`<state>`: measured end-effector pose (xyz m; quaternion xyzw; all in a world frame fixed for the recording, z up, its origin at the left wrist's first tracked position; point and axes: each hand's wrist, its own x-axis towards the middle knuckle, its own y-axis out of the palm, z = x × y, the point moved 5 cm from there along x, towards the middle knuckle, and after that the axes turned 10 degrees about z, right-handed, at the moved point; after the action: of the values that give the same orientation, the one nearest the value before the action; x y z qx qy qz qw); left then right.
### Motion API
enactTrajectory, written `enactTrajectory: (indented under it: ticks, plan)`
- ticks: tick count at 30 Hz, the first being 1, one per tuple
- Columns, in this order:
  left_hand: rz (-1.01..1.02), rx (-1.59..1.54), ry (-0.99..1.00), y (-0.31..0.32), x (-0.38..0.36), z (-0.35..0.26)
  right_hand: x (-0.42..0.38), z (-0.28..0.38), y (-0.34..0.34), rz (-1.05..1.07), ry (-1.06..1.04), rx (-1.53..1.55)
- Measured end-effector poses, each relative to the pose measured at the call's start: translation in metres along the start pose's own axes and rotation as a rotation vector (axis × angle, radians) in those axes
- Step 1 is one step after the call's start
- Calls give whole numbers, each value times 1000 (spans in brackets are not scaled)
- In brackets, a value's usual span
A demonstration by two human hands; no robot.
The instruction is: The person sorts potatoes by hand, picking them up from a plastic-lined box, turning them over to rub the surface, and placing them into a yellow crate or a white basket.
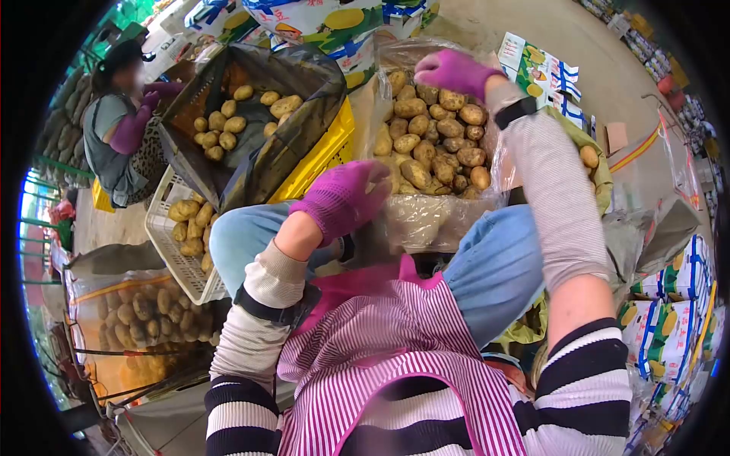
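Observation:
An open box lined with clear plastic (414,228) stands between my knees, filled with potatoes (433,137). My left hand (346,196), in a purple knitted glove, is at the box's near left side. Its fingers are curled and smeared by motion; what they hold, if anything, I cannot make out. At the far edge of the box is my right hand (456,72), also gloved in purple. Its fingers bend down over the potatoes and the plastic liner, and their tips are hidden.
To the left, a yellow crate (323,156) with a dark liner (255,163) holds several potatoes. Below it stands a white crate (182,262) of potatoes. A co-worker (125,129) sits at far left. Printed cartons (319,23) lie at the back; more bags (589,156) stand right.

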<state>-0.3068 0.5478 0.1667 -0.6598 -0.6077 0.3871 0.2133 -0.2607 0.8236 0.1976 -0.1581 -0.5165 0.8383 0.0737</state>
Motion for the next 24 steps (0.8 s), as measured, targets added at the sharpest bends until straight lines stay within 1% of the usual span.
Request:
enactTrajectory:
  ticks: [1,2,3,4,5,6,7,9,10,11,13,14,15,17,20,23,24]
  plan:
    - [16,-77,20,-1,5,-1,16,-6,31,48,92,33]
    - [46,-185,74,18,22,13,20,-7,64,97,193,-3]
    - [59,-297,198,43,42,30,17,-13,100,138,392,-41]
    - [76,-409,322,59,58,38,12,-21,133,245,502,-115]
    - [168,-254,245,71,71,34,7,-37,167,307,626,-105]
    - [256,-100,169,84,81,28,4,-70,215,245,701,-101]
    - [346,48,93,95,89,29,-4,-97,250,192,779,-99]
    - [366,-198,265,109,105,42,-18,-97,256,261,793,-83]
    - [369,-316,344,108,108,47,-21,-95,254,289,792,-73]
    - [347,-265,198,108,107,65,-21,-95,252,262,628,86]
    - [295,-139,-85,89,101,93,-23,-102,231,175,292,393]
    - [182,-146,-209,75,89,90,-33,-73,202,171,256,686]
    - [104,-351,-182,71,84,85,-49,-34,169,171,221,983]
    - [-68,-747,-117,67,76,78,-61,5,144,99,-30,1159]
    - [-60,-1264,430,48,76,49,-72,46,128,6,-154,915]
    - [-216,-1204,314,53,76,69,-77,56,132,21,44,1111]
    - [-281,-1154,296,51,74,69,-72,55,136,-46,-3,1121]
